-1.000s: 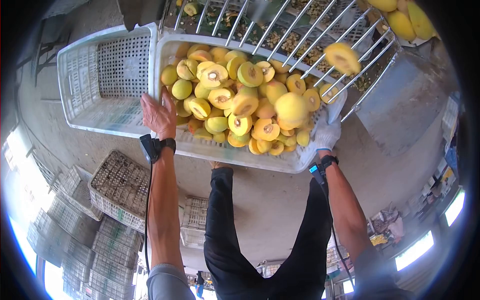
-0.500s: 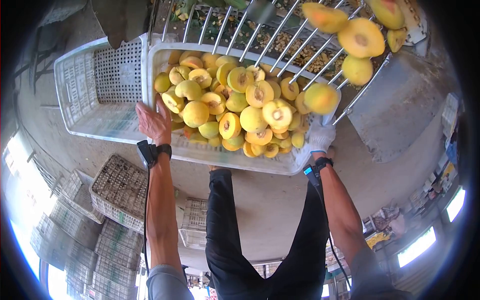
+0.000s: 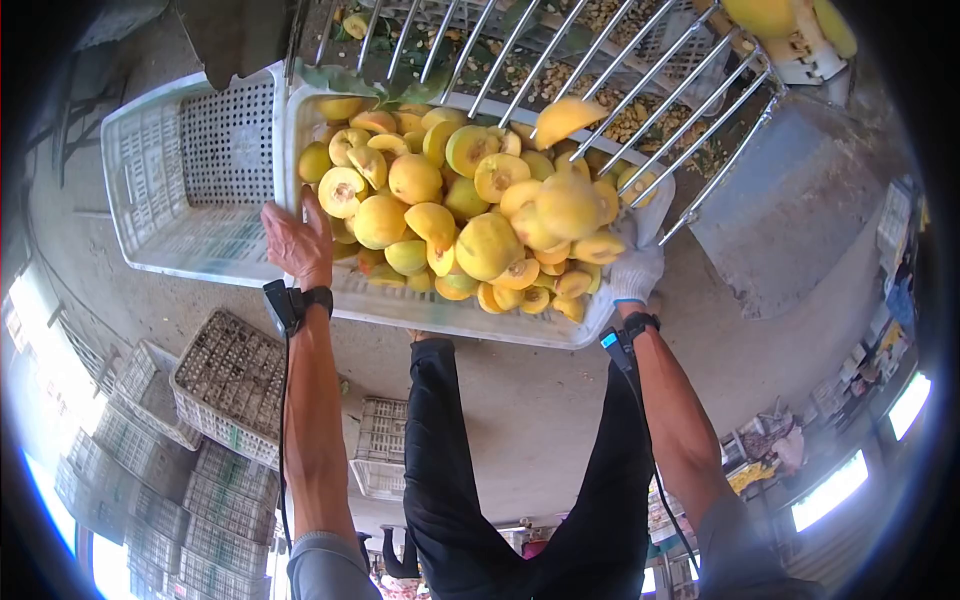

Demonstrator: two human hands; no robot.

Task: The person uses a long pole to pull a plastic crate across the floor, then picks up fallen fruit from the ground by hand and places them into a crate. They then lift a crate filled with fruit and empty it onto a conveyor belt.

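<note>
A white plastic crate (image 3: 450,322) is heaped with yellow peach halves (image 3: 490,247), some showing their cut pit hollows. My bare left hand (image 3: 298,240) is closed on its left end wall, thumb over the rim. At the opposite end, my right hand (image 3: 637,268), in a white knitted glove, grips the right side of the same crate; its fingertips are partly hidden. Above the crate's far edge slopes a rack of metal bars (image 3: 560,75). One peach half (image 3: 568,120) is at the bars' lower ends, and blurred ones are dropping onto the heap near my right hand.
Against the crate's left end stands another white crate (image 3: 150,190) with a perforated wall. Stacked crates (image 3: 225,500) and a grimy crate (image 3: 230,375) are at lower left. Pits and scraps (image 3: 640,125) lie beneath the bars. A grey sheet (image 3: 790,215) is at right.
More peach halves have come off the bars into the crate, and the heap has shifted. A green leaf now lies at the far rim. Both hands keep their hold.
</note>
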